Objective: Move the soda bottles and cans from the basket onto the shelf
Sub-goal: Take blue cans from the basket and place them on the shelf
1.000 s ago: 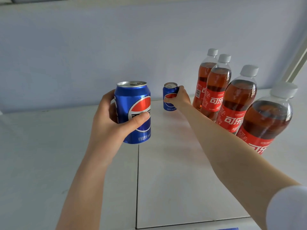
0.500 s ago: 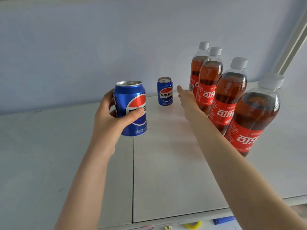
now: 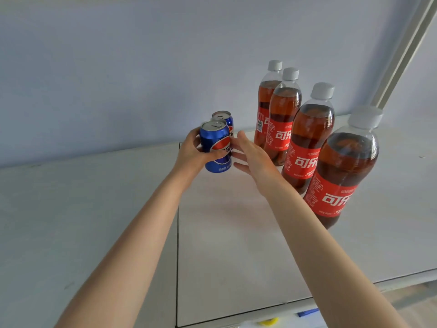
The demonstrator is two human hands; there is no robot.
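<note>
Blue can (image 3: 216, 147) is wrapped in my left hand (image 3: 192, 152), going down right in front of the other can (image 3: 224, 119) to start a row beside the bottles (image 3: 307, 138). Right hand (image 3: 253, 157) is open, holding nothing, hovering close to steady it.

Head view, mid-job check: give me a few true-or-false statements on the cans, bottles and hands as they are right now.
1. Four red-label bottles stand in a row on the shelf. True.
2. The left hand holds a blue can. True.
3. The right hand grips a bottle. False: it is open, fingers spread beside the held can, holding nothing.
4. The second can lies on its side. False: it stands upright just behind the held can.
5. All the bottles have white caps. True.
</note>
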